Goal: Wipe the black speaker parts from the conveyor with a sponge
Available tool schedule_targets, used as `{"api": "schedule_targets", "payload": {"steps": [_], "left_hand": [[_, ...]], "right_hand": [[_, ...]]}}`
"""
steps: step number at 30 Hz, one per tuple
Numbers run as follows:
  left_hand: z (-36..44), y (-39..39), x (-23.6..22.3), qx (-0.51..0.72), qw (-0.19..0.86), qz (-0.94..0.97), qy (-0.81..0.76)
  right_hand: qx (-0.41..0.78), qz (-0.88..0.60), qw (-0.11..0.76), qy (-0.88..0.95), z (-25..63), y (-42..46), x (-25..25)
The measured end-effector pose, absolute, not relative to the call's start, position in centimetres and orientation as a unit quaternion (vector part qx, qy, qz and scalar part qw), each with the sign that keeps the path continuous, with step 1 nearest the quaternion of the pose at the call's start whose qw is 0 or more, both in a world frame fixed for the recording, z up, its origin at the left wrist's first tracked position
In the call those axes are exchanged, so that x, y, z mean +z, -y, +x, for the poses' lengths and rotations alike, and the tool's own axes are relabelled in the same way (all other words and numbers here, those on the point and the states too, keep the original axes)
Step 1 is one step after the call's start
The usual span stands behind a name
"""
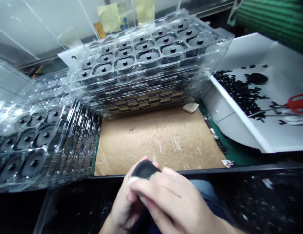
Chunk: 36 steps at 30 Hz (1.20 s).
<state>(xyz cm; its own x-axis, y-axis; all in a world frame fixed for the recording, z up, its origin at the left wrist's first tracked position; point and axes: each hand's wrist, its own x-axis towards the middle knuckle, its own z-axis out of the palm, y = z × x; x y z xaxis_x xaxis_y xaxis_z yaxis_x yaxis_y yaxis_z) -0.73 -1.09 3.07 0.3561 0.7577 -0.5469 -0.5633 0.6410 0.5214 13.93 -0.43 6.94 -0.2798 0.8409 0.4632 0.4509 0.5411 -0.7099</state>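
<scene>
Both my hands are together at the bottom middle, over the front edge of the bench. My left hand [123, 203] is curled under a small round black part [144, 169] and grips it from below. My right hand [168, 198] lies over the left, its fingers pressed against the same black part from the front. Only the part's rounded top shows above my fingers. A sheet of brown cardboard [163, 139] lies on the bench just beyond my hands.
A tall stack of clear plastic trays [146, 65] with round black parts in their pockets stands at the back. Another such stack [39, 139] is on the left. A white tray [263, 130] on the right holds small black scraps [241, 92] and red-handled scissors [296, 104].
</scene>
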Motion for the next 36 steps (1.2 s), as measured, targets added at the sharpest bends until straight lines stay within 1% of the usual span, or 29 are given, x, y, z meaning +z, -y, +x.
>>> {"api": "schedule_targets", "payload": {"steps": [2, 4, 5, 6, 8, 10, 12, 15, 18, 20, 22, 24, 25, 27, 29, 31, 34, 35, 36], "left_hand": [[-1.1, 1.1, 3.1, 0.408, 0.816, 0.122, -0.391], [-1.3, 1.2, 2.9, 0.397, 0.817, 0.116, -0.401], [-1.3, 1.2, 2.8, 0.394, 0.818, 0.110, -0.404], [-1.3, 1.3, 2.8, 0.392, 0.820, 0.103, -0.403], [-1.1, 1.4, 2.9, 0.398, 0.823, 0.092, -0.395], [-1.0, 1.3, 3.2, 0.400, 0.833, 0.095, -0.369], [-1.1, 1.2, 3.4, 0.394, 0.854, 0.101, -0.325], [-1.4, 1.0, 3.4, 0.381, 0.881, 0.096, -0.264], [-1.7, 1.1, 2.8, 0.377, 0.887, 0.080, -0.253], [-1.8, 1.2, 2.4, 0.376, 0.890, 0.068, -0.249], [-1.7, 1.2, 2.3, 0.379, 0.891, 0.062, -0.243], [-1.3, 1.2, 2.4, 0.379, 0.890, 0.065, -0.246], [-1.2, 1.2, 2.5, 0.379, 0.887, 0.067, -0.254], [-0.8, 1.4, 2.8, 0.383, 0.877, 0.074, -0.279], [-0.6, 1.7, 3.1, 0.399, 0.857, 0.085, -0.316], [-0.7, 2.1, 3.3, 0.417, 0.825, 0.094, -0.370], [-1.0, 2.4, 3.3, 0.434, 0.787, 0.096, -0.429], [-1.0, 2.4, 3.2, 0.437, 0.784, 0.097, -0.431], [-1.0, 2.3, 3.1, 0.440, 0.784, 0.098, -0.426]], "right_hand": [[0.266, -0.441, 0.365, 0.775, 15.1, 1.1, 7.3], [0.240, -0.488, 0.310, 0.780, 16.0, 1.4, 7.5], [0.210, -0.499, 0.300, 0.785, 16.3, 1.3, 7.5], [0.178, -0.493, 0.308, 0.794, 16.4, 1.0, 7.4], [0.151, -0.436, 0.364, 0.809, 16.3, 0.0, 6.9], [0.198, -0.390, 0.419, 0.795, 16.4, -1.2, 6.2], [0.277, -0.436, 0.431, 0.740, 16.8, -1.8, 5.2], [0.352, -0.552, 0.410, 0.635, 17.7, -0.8, 2.9], [0.427, -0.574, 0.374, 0.590, 18.4, 1.5, 0.3], [0.448, -0.591, 0.340, 0.577, 18.7, 2.7, -0.8], [0.423, -0.634, 0.327, 0.559, 19.1, 3.3, -0.6], [0.358, -0.663, 0.352, 0.555, 19.2, 3.1, 0.8], [0.319, -0.656, 0.373, 0.574, 19.1, 2.9, 1.9], [0.254, -0.579, 0.409, 0.658, 18.5, 2.3, 4.1], [0.210, -0.455, 0.447, 0.741, 17.7, 1.6, 5.8], [0.205, -0.395, 0.431, 0.785, 16.9, 1.1, 6.6], [0.200, -0.444, 0.348, 0.801, 16.4, 0.9, 6.8], [0.200, -0.452, 0.341, 0.800, 16.3, 1.0, 6.8], [0.200, -0.442, 0.370, 0.793, 16.2, 1.0, 6.8]]}}
